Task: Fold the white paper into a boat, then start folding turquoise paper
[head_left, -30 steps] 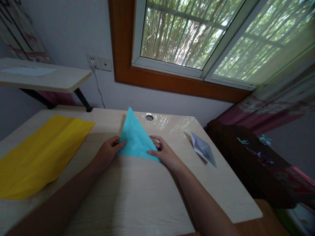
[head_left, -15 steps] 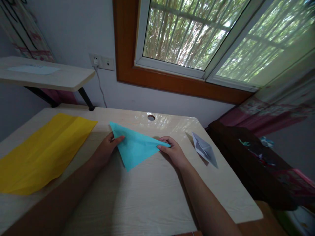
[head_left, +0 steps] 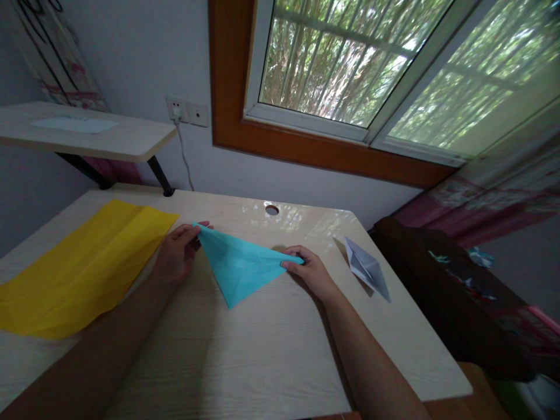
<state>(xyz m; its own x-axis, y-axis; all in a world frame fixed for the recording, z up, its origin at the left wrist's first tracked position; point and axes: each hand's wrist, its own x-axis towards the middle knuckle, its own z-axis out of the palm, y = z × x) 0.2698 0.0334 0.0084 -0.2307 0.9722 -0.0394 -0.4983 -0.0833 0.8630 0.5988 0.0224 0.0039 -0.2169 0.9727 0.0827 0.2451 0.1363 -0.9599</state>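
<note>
Spanning the gap between both hands, the blue paper triangle [head_left: 238,267] is held over the middle of the pale wooden table [head_left: 271,344], its long edge running from upper left to right and its third corner pointing down toward the person, at or just above the tabletop. The left hand [head_left: 175,255] pinches the far-left corner, thumb on top and fingers curled beneath, so the tip pokes out just past the fingertips. The right hand [head_left: 310,271] grips the right corner the same way, fingers closed on the paper edge.

Left of the left hand, a large yellow sheet [head_left: 83,268] lies flat on the table. Right of the right hand, apart from it, a small grey folded paper shape [head_left: 366,269] rests near the table's right edge. A round cable hole [head_left: 272,209] sits beyond the triangle.
</note>
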